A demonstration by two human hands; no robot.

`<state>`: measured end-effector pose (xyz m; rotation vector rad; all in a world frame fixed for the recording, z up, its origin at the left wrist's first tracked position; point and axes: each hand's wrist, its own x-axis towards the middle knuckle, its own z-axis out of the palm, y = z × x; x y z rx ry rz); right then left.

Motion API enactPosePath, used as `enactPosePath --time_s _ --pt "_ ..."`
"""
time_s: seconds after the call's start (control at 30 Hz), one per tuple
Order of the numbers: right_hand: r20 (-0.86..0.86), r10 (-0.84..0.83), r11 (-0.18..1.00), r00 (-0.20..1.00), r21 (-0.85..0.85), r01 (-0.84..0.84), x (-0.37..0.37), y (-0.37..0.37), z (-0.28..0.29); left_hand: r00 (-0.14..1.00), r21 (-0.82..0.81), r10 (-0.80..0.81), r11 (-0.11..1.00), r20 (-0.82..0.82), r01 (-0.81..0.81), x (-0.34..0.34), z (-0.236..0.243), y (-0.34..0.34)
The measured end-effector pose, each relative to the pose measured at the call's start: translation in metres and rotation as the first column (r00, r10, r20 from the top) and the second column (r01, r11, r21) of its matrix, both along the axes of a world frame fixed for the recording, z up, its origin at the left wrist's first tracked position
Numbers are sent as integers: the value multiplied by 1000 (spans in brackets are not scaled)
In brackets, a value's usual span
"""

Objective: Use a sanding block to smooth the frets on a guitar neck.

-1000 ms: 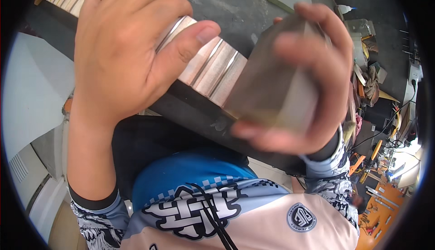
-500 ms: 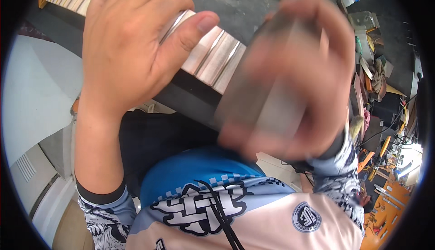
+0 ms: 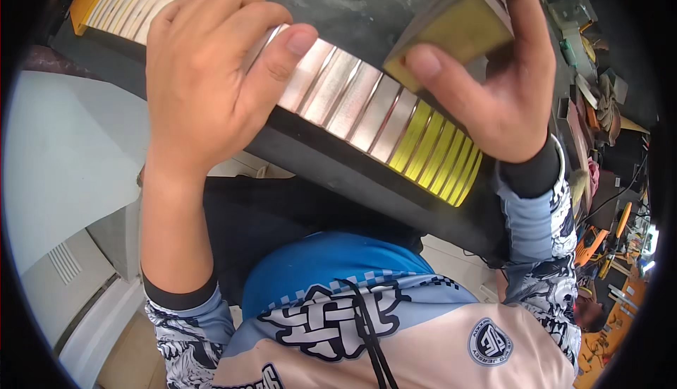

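A guitar neck [image 3: 355, 100] lies slantwise across the bench edge, its metal frets showing between pale strips that look like masking tape. The strips at its right end are bright yellow. My left hand [image 3: 211, 78] is wrapped over the neck, thumb along the fretboard, hiding the part beneath. My right hand [image 3: 518, 100] grips a rectangular block [image 3: 462, 26] that looks like a sanding block, with an olive-yellow face and greyish sides. The block is tilted, close above the far edge of the neck; whether it touches cannot be told.
A dark workbench [image 3: 338, 4] spreads beyond the neck. An orange-yellow piece [image 3: 86, 9] is at the neck's left end. Cloths, bottles and tools clutter the right side, with orange-handled tools [image 3: 591, 244] lower down. A white panel [image 3: 70, 156] stands at the left.
My right hand, blurred before over the neck, has moved up and away with the block, turning it and uncovering the yellow end. The left hand keeps its hold.
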<state>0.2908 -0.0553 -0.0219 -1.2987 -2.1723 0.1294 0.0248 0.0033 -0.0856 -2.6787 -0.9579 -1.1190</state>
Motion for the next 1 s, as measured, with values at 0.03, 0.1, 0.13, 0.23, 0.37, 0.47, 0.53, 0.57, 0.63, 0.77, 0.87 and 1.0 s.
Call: enactPosePath --time_s 0.03,0.1,0.13,0.23,0.37,0.47,0.53,0.57,0.63,0.77,0.87,1.0 --pt "-7 -1 1000 1000 -2 1 -1 4 -8 1000 -3 6 1000 1 -6 -1 -1 0" --pt "-713 -47 975 700 -185 -123 -4 17 -25 1000 -6 9 1000 -1 -9 -3 -2 0" --pt "-637 -209 978 742 -155 142 -31 11 -20 1000 -21 2 1000 1 -2 -3 -3 0" --pt "-594 -41 963 803 -238 -127 6 21 -31 1000 -23 -3 1000 -4 3 -4 -3 1" --pt "-225 136 978 965 -128 -168 14 14 -22 1000 -66 -14 998 4 14 -4 -2 1" --pt "-96 118 993 988 16 -117 11 17 -34 998 -67 -28 997 60 32 -7 -5 3" --pt "-140 89 995 986 47 -83 1 11 -26 996 -16 -3 1000 87 5 -9 -11 1" --pt "-139 89 995 986 51 -83 4 11 -25 993 33 19 999 114 -22 -10 -12 1" --pt "-390 177 977 904 -38 -208 18 12 -25 997 93 66 993 30 -68 -13 -6 6" --pt "-118 268 960 956 113 -255 17 16 -49 997 10 31 999 -72 -30 -35 -9 29" --pt "-4 290 946 957 156 -286 13 12 -44 994 -116 73 990 -78 -82 -26 -5 25" --pt "211 337 893 918 238 -382 -1 6 -30 999 -84 48 995 -24 -50 -26 -10 28"
